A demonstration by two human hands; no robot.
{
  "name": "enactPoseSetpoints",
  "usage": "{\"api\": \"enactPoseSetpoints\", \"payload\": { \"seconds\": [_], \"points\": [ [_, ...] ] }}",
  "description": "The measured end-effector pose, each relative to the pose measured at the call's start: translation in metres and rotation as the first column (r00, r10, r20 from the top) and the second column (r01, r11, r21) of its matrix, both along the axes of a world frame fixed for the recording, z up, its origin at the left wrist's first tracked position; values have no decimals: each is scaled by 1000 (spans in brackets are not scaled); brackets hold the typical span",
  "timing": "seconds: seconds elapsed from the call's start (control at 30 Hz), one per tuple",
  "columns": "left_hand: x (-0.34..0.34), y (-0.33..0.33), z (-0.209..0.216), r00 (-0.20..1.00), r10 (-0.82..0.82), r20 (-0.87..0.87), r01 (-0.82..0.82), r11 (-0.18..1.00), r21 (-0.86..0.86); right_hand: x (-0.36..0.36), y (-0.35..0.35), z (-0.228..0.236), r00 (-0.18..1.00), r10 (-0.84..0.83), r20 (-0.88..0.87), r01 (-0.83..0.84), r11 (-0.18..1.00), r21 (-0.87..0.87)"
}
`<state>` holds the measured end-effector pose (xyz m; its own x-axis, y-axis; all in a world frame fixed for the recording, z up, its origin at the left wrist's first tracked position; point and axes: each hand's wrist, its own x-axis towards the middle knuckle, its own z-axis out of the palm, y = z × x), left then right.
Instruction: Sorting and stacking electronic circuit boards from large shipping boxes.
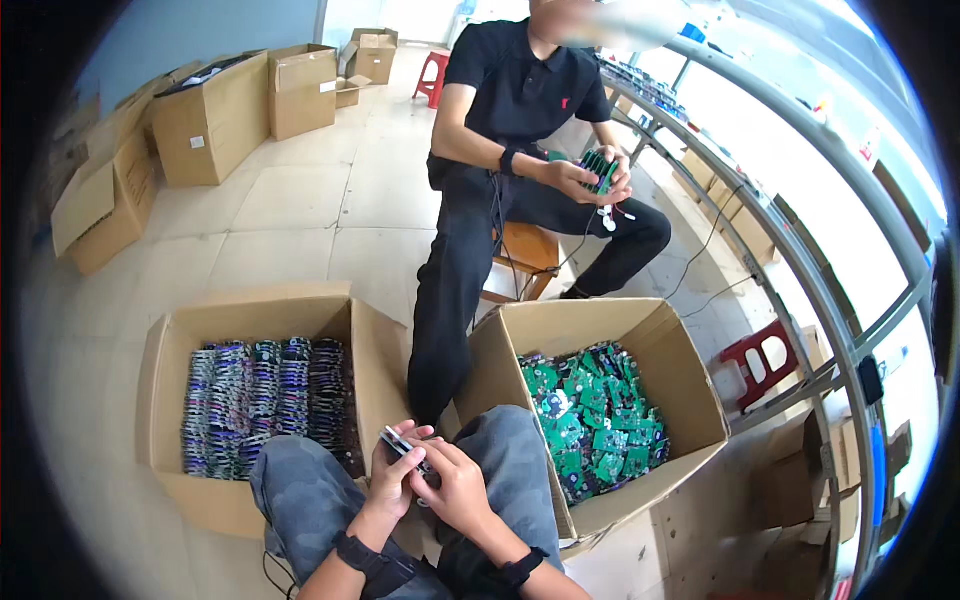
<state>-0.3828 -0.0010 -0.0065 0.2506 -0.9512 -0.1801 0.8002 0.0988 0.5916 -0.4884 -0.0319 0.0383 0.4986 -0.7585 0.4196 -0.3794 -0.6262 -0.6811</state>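
Between my knees, my left hand [386, 484] and my right hand [456, 487] are both closed on a small flat part [394, 439] with a pale edge and a dark body. Its exact kind is hidden by my fingers. A cardboard box [165, 400] by my left knee holds tight rows of stacked flat parts [265, 385], silver, dark and purple. By my right knee, another cardboard box [690, 425] contains a loose heap of green circuit boards [605, 425].
Facing me, a person in dark clothes [520, 95] sits on a wooden stool [525, 245], holding several green boards [598, 170]. A metal-framed bench [790, 235] runs along the right, with a red stool [760, 365] beside it. Cardboard boxes [215, 125] line the back left.
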Motion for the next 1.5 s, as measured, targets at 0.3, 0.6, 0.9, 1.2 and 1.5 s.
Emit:
{"api": "enactPoseSetpoints", "payload": {
  "seconds": [0.3,0.6,0.9,1.2,1.5],
  "points": [
    [12,-7,-6,985,18,-172,-17,1000,7,-14,-2,25,982,34,186,-72,977,201],
    [23,-3,-24,968,29,-248,-29,1000,3,-36,41,164,393,204,897,-806,546,229],
    [16,-7,-21,949,80,-304,-59,995,77,-21,71,222,-157,355,922,-958,173,-230],
    [31,10,13,969,186,-161,-183,983,34,-33,49,132,531,54,846,-710,574,409],
    [25,13,5,985,75,-154,-74,997,11,-127,-15,60,693,-360,624,-149,776,613]
  ]
}}
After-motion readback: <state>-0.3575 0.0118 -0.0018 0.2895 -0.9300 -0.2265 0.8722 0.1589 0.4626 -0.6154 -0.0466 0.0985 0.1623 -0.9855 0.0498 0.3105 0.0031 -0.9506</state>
